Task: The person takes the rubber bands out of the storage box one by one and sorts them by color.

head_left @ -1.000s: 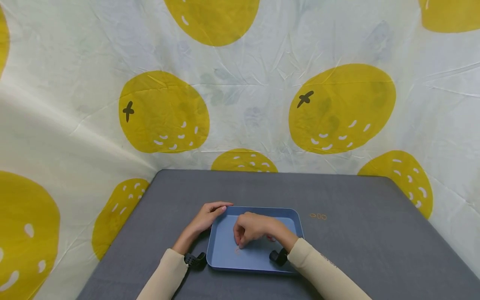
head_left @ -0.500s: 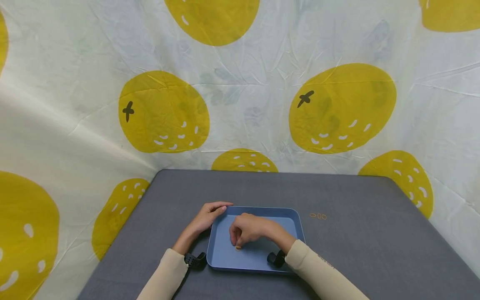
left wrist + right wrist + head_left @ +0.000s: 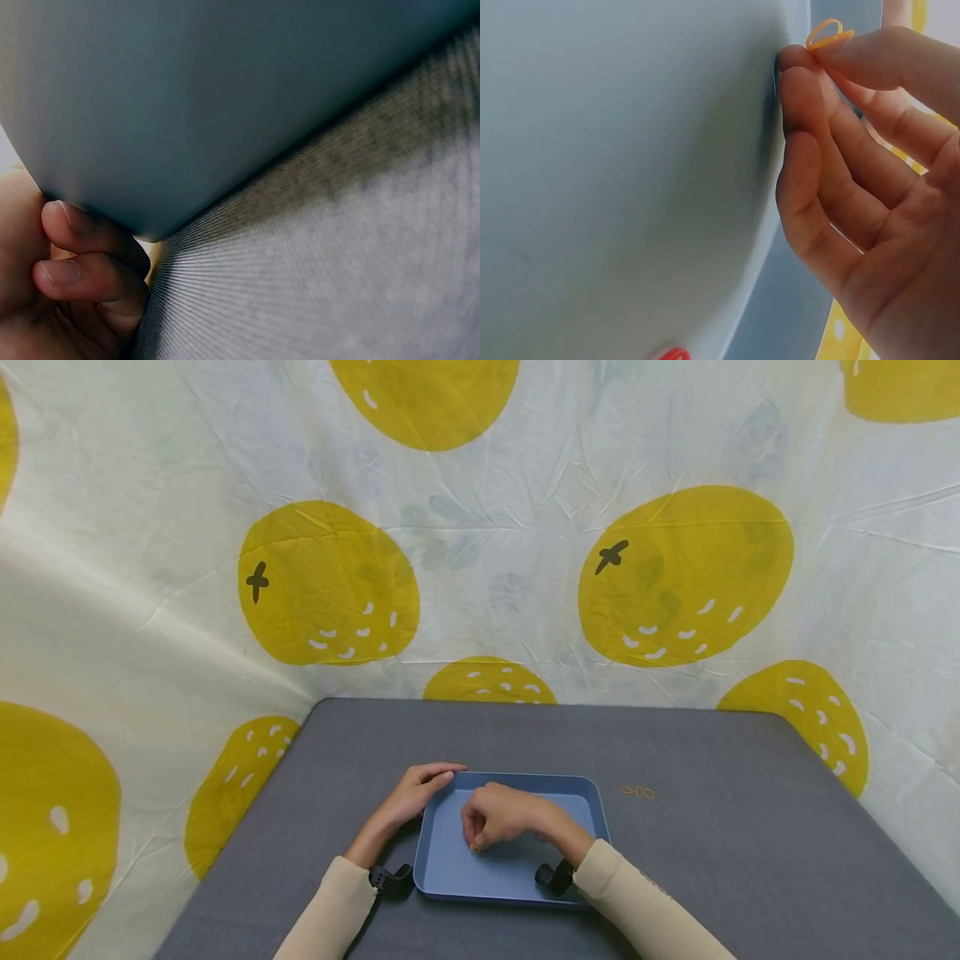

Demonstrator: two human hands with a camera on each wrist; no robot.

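My right hand [image 3: 501, 817] is over the blue tray [image 3: 450, 878], knuckles up and fingers bent downward. Its thumb and index finger pinch a small orange rubber band [image 3: 832, 40], whose loop stands out from the fingertips in the right wrist view. The other fingers curl in beside them. At the tray's far left corner, my left hand [image 3: 411, 795] holds the rim, thumb on the near side and index finger stretched along the edge. In the left wrist view two bent fingers [image 3: 94, 281] press close to the tray's outer wall.
Three thin orange rubber bands [image 3: 639, 792] lie in a row on the grey table [image 3: 712, 843], right of the tray. A small red piece [image 3: 676, 354] shows at the bottom of the right wrist view, its kind unclear. A fruit-print curtain [image 3: 502, 593] hangs behind.
The rubber band lay on the tray floor by my right fingertips; now they pinch it, raised slightly. My right hand shifted a little left, then slightly up. My left hand stayed put.
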